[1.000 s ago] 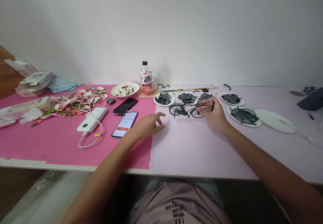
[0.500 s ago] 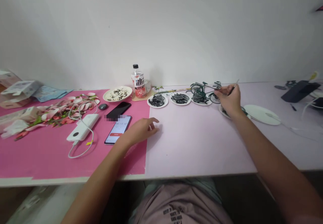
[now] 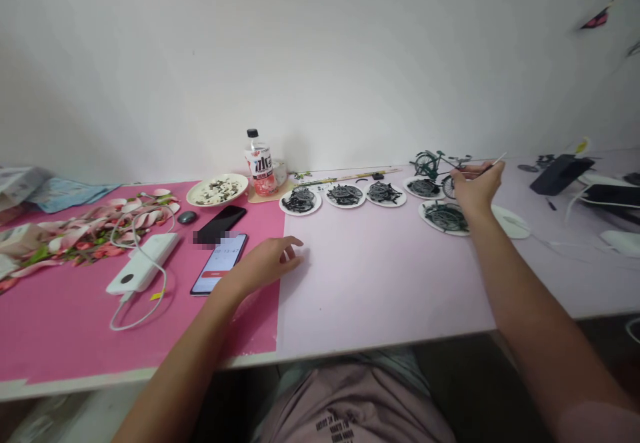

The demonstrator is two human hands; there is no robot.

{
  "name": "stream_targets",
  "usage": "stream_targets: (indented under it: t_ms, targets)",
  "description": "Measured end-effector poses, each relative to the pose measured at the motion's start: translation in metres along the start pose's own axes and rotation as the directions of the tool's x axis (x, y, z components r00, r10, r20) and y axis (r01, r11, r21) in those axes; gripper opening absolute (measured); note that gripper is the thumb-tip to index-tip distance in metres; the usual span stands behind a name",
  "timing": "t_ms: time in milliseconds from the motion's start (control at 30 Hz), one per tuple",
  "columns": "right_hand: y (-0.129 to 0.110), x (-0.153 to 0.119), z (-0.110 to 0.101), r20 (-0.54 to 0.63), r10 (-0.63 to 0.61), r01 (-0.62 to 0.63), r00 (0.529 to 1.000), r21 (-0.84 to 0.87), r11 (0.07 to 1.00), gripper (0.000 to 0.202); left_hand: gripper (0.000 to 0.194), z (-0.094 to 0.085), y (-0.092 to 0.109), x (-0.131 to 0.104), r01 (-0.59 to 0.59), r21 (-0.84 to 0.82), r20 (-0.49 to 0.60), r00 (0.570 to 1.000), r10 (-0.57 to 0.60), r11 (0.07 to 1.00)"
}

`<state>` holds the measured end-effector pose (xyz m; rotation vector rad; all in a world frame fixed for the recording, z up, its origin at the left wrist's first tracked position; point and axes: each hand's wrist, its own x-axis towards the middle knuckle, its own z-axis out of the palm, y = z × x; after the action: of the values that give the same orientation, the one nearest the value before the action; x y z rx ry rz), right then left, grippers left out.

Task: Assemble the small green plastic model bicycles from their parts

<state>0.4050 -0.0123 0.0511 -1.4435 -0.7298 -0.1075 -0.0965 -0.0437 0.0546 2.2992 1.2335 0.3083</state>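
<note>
Lilac desk (image 3: 370, 270) — my right hand (image 3: 477, 188) grips an assembled-looking dark-green toy bicycle (image 3: 434, 158), left hand (image 3: 270, 258) open; loose dark parts (image 3: 345, 195) remain on white plates (image 3: 300, 212).

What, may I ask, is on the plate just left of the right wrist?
Green model bicycle parts cover the middle of the white plate; the right wrist hides its right edge.

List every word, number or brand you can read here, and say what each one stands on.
"13:47", on the lit phone; the digits before it are unclear.
White text on the phone's red button: too small to read.
Large dark characters on the bottle: too blurred to read surely.
Dark lettering on the shirt, upside down: too blurred to read.
No brand is legible.
</note>
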Motion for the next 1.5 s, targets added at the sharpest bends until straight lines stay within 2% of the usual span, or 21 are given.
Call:
stream_targets:
  t_ms: [100,200,400,633,767,933,1067,1267,1500]
  targets:
    - [0.004,0.018,-0.004,-0.102,0.109,-0.115,0.989,-0.055,0.992,0.064,0.047,0.0,-0.003,0.001,0.0,0.006,0.008,1.0,0.0,1.0]
    - [0.009,0.033,-0.007,-0.132,0.146,-0.161,0.98,-0.118,0.98,0.066,0.047,0.001,-0.008,0.002,0.006,0.004,0.013,1.0,-0.006,1.0]
    - [0.017,0.047,-0.014,-0.108,0.1,-0.124,0.989,-0.254,0.959,0.066,0.047,0.002,-0.014,0.003,0.027,-0.036,0.015,1.0,-0.027,0.999]
    - [0.039,0.051,-0.016,-0.073,0.109,-0.129,0.991,-0.391,0.911,0.059,0.049,0.003,-0.013,0.002,0.045,-0.053,0.021,0.999,-0.044,0.998]
    - [0.047,0.054,-0.015,-0.04,0.096,-0.104,0.995,-0.424,0.9,0.054,0.046,0.004,-0.016,0.003,0.046,-0.033,0.024,0.999,-0.045,0.998]
    - [0.051,0.054,-0.012,-0.012,0.084,-0.08,0.996,-0.435,0.897,0.06,0.041,0.004,-0.016,0.003,0.03,-0.017,0.052,0.998,-0.029,0.999]
    - [0.052,0.05,-0.01,0.01,0.085,-0.071,0.996,-0.449,0.891,0.068,0.043,0.003,-0.016,0.003,0.014,-0.028,0.048,0.999,-0.013,1.0]
    - [0.052,0.053,-0.012,0.021,0.098,-0.075,0.995,-0.489,0.869,0.069,0.048,0.003,-0.014,0.004,0.035,-0.022,0.061,0.998,-0.033,0.999]
    - [0.06,0.058,-0.014,0.092,0.05,0.005,0.994,-0.521,0.854,0.048,0.047,0.004,-0.016,0.005,0.04,-0.042,0.058,0.998,-0.038,0.998]
